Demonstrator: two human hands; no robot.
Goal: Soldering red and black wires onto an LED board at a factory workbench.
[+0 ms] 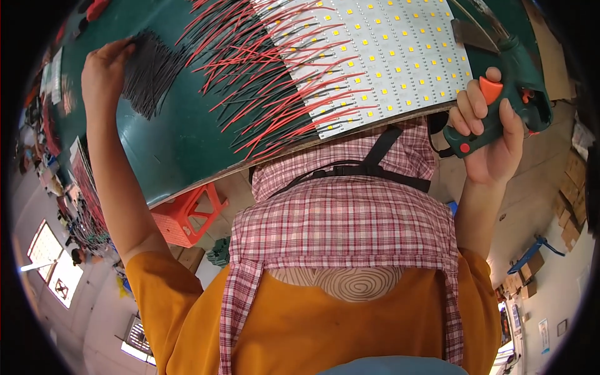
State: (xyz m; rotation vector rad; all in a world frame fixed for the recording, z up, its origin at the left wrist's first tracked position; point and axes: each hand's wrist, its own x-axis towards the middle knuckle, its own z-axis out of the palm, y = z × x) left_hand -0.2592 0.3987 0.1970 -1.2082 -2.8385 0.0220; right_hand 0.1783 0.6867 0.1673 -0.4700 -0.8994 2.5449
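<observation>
My left hand (105,72) is at the far left of the work surface, its fingertips closed at the edge of a bundle of loose black wires (149,78). Whether a wire sits between those fingers is too small to make out. In my right hand (490,140) is a dark green soldering gun (528,75) with an orange trigger, held beyond the table's right front corner. Between my hands lies a white LED board (390,59) dotted with yellow chips. Rows of red and black wires (262,87) stick out from its left side.
The green tabletop (165,165) ends in a slanting front edge close to my plaid apron (344,225). An orange-red plastic stool (187,215) stands under that edge. Cardboard boxes (572,187) and a blue frame-like object (534,254) are on the floor to the right.
</observation>
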